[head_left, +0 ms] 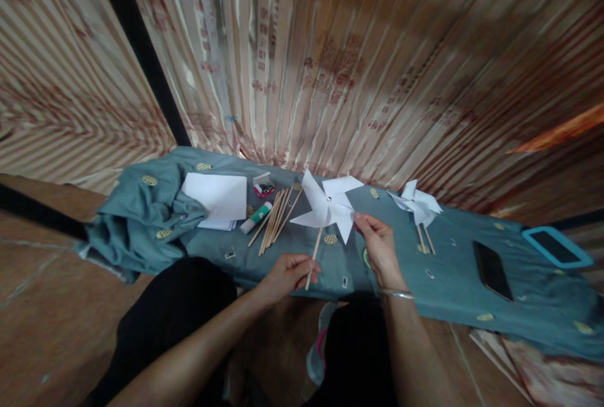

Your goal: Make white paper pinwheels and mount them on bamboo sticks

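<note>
Although upright rows of red characters run down the beige pleated curtain (pixel 325 67), they are too blurred to read, as is any print on the white-and-green cylindrical glue stick (pixel 256 217). The grip of the left hand (pixel 290 273) pinches the thin pale wooden stick (pixel 316 246) of a large white paper pinwheel (pixel 323 209), held above the middle of the teal cloth-covered counter (pixel 448 287). Pointed, folded blades surround its small shiny centre. The right hand (pixel 377 240) has its fingertips at the lower right blade; I cannot tell whether that grip pinches or only touches. Leftward lie a heap of loose wooden sticks (pixel 276 221), a small open red-and-white box (pixel 263 187) and squared-off white paper sheets (pixel 219 196). Rightward, a stretch of fabric separates a smaller white paper pinwheel (pixel 418 204) from a flat black phone (pixel 492 270). The counter's front edge runs near the left hand.
</note>
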The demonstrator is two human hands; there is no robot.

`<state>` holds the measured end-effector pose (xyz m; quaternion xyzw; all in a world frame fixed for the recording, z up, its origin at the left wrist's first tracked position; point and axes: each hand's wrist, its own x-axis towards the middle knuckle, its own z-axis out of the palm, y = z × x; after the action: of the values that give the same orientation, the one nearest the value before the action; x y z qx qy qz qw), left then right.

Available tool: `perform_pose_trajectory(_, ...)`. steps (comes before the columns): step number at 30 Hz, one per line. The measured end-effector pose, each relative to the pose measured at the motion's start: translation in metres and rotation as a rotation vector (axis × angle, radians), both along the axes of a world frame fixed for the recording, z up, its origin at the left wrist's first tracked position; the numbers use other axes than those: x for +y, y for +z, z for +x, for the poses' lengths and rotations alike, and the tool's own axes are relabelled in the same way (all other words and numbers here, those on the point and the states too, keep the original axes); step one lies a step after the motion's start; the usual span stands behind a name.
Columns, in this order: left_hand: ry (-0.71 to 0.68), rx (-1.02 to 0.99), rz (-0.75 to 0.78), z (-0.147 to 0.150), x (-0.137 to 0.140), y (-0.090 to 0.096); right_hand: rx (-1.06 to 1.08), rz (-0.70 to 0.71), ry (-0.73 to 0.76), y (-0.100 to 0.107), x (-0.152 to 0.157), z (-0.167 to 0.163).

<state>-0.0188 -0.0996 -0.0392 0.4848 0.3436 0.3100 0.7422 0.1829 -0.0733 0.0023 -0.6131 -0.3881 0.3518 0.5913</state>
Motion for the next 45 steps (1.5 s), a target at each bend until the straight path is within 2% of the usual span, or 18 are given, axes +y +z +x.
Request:
perform_pose_trajectory(19,0.064,0.004,0.012,0.002,0.003,-0.008,0.069,-0.067,0.129,0.000,-0.009,-0.018)
perform_pose_trajectory(34,0.071,-0.005,0.014,0.002,0.003,-0.005,0.086,-0.111,0.219,0.003,-0.013,-0.034)
perform_pose_trajectory(39,0.062,-0.012,0.010,0.003,0.003,-0.003,-0.005,-0.095,0.269,0.002,-0.014,-0.038)
perform_pose_trajectory(45,0.071,-0.028,0.019,0.005,0.004,-0.002,-0.248,-0.062,0.360,0.001,-0.019,-0.046)
